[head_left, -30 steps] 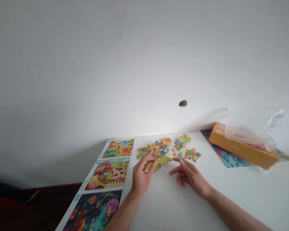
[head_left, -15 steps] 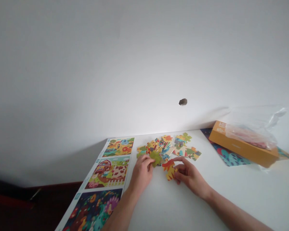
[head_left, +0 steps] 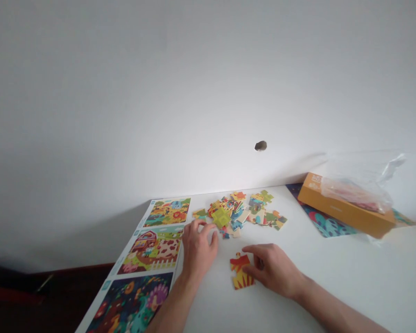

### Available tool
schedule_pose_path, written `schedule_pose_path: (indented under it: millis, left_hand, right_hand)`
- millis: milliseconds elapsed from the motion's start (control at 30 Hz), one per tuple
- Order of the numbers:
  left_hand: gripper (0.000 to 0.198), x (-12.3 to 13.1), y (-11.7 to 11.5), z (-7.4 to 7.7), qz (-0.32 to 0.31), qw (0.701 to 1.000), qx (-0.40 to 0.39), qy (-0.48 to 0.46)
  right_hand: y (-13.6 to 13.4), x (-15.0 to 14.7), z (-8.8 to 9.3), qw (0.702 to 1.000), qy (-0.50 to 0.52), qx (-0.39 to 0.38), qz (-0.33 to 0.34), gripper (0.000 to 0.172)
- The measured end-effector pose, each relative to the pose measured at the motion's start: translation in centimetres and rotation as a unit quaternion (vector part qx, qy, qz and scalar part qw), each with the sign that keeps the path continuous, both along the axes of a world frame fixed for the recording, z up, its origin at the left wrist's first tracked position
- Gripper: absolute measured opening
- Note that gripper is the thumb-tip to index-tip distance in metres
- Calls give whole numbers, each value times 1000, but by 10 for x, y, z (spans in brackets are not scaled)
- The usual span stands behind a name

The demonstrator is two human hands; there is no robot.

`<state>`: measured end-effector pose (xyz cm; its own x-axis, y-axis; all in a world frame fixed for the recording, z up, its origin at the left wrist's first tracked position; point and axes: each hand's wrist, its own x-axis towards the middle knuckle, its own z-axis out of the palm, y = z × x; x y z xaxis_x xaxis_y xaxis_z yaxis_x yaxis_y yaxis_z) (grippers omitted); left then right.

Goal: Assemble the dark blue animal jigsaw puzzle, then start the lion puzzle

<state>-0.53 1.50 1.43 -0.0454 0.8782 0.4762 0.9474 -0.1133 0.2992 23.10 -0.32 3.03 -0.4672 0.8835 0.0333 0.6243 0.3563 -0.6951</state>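
A yellow and red jigsaw puzzle piece [head_left: 241,277] is at the near side of the white table, with my right hand [head_left: 275,270] gripping its right edge. The thumb lies over the piece and the index finger reaches along its top. My left hand [head_left: 199,247] is empty, its fingers curved and apart just short of the pile of loose puzzle pieces [head_left: 238,215]. On the left side of that pile lies a plain green puzzle piece [head_left: 221,216], a little beyond my left fingertips.
A sheet with several printed pictures, including a farm scene [head_left: 152,249], runs along the table's left edge. At the right, an orange box [head_left: 346,210] with a clear plastic bag [head_left: 370,173] on it rests on a dark printed sheet [head_left: 327,226]. A wall [head_left: 208,92] stands behind.
My left hand has let go of the green piece, which now lies on the pile, and drawn back slightly. My right hand has brought the yellow and red piece nearer to me.
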Motion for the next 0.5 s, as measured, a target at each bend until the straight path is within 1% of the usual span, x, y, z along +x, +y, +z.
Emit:
schedule_pose_path:
  millis: [67,100,167,233,300,367,433,500]
  left_hand:
    - [24,-1,-1,-1,75,997,-9,28]
    - [28,-1,-1,-3,93,995,-20,38]
    - [32,-3,1,-8,89,994,-41,51]
    - [36,-3,2,-13,57,996,-44,49]
    - [41,-2,3,-15,13,999,-37,35]
    - [47,2,0,-13,-39,998,-34,27]
    - [50,6,-4,-9,-102,993,-41,32]
    - [51,10,-7,-6,-155,985,-58,41]
  right_hand:
    - [9,8,-3,996,-29,69,-51,28]
    - [15,13,-5,990,-41,109,-84,27]
    - [29,25,-12,970,-72,185,-142,31]
    - [42,35,-19,953,-114,216,-181,44]
    - [51,41,-24,946,-154,211,-193,55]
    - [55,40,-27,949,-177,202,-165,57]
    - [56,34,-28,955,-189,200,-111,54]
    - [56,29,-29,958,-193,197,-79,49]
